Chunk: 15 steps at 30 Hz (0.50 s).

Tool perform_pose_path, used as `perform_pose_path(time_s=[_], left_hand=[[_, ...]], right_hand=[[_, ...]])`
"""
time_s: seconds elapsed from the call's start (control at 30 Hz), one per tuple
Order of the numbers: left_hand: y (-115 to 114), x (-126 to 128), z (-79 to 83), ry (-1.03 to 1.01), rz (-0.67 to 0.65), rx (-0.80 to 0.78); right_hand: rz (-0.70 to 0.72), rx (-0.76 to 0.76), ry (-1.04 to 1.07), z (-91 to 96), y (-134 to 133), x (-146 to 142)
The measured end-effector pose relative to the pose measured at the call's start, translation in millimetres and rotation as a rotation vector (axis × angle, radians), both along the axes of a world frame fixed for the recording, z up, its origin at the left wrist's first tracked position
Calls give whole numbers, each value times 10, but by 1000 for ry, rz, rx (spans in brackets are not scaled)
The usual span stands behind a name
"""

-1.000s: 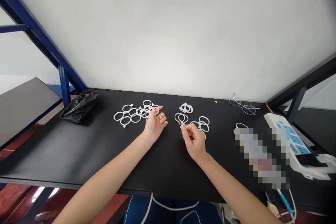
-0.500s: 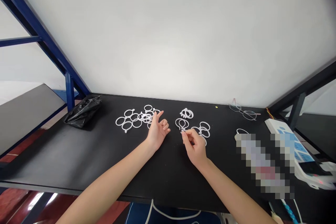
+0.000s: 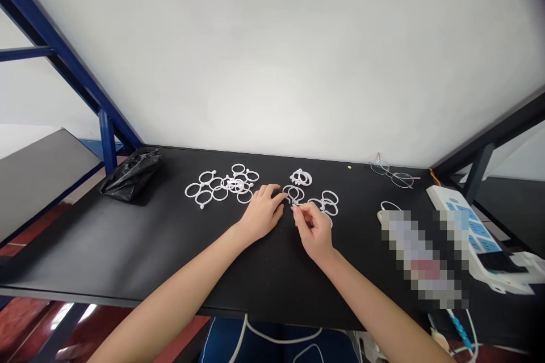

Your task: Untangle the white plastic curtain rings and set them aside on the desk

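My right hand [image 3: 314,229] is closed, thumb and forefinger pinching the near end of a thin white plastic ring [image 3: 294,201] with a small knob, one of a pair that overlap on the black table. Just left of it, my left hand [image 3: 263,214] is palm down with its fingers apart, fingertips close to the same rings and nothing seen in it. Many similar white rings [image 3: 235,184] lie in a loose pile beyond the left hand. A tight bunch of rings [image 3: 303,178] sits behind the pinched one. Several more rings [image 3: 330,208] lie beside my right hand, partly hidden by it.
A crumpled black plastic bag [image 3: 131,174] lies at the table's left end. Eyeglasses [image 3: 401,180] rest at the back right. Further right are a blurred-out object [image 3: 421,261] and a white power strip [image 3: 468,227] with blue sockets. A pale wall stands behind the black table [image 3: 170,238].
My left hand has turned from palm up to palm down and reached right, towards the rings at my right hand. My right hand keeps its pinch in nearly the same place.
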<state>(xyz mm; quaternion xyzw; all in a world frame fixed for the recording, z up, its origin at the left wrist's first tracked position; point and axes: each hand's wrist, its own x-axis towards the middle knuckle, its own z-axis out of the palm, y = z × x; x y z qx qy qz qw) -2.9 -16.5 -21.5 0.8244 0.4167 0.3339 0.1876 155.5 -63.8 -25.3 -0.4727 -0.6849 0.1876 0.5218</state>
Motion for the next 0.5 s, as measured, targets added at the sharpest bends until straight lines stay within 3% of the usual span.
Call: perform_pose_path(time_s=[0.23,0.5], left_hand=[[26,-2,-72,259,0,57],[63,-1,-117,137,-43,60]], right_hand=[[-8,-6,7,-22,-3,5],[-6,2,16,-8,-9,-4]])
